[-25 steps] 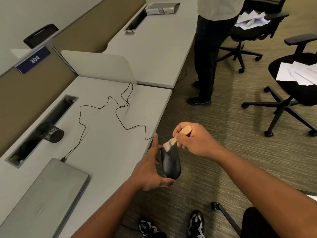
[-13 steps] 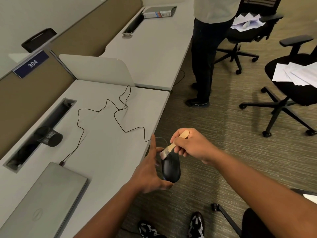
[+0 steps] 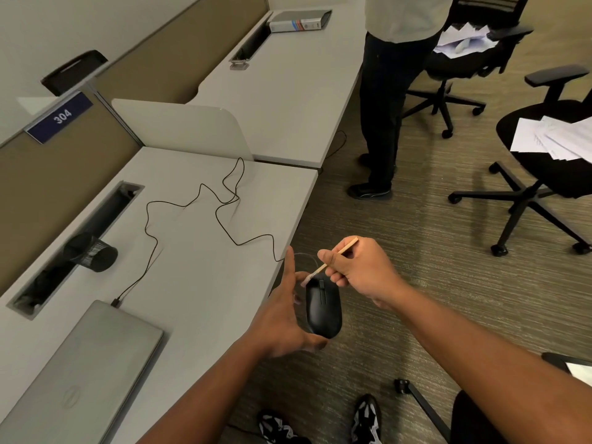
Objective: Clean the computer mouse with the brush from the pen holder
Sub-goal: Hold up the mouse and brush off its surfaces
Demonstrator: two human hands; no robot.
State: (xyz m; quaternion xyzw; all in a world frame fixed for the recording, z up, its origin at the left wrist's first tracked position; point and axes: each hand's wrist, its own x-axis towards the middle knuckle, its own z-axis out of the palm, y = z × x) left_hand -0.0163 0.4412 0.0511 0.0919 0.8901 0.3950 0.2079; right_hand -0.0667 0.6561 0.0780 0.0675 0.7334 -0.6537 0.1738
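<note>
Left hand cradles the black computer mouse just off the bench edge, over the carpet, thumb under its near end and fingers along its left side. Right hand pinches the wooden-handled brush, bristle tip touching the mouse's front end beside the scroll wheel. Mouse cable loops across the bench to a closed laptop; the black mesh pen holder lies on its side by the cable slot.
</note>
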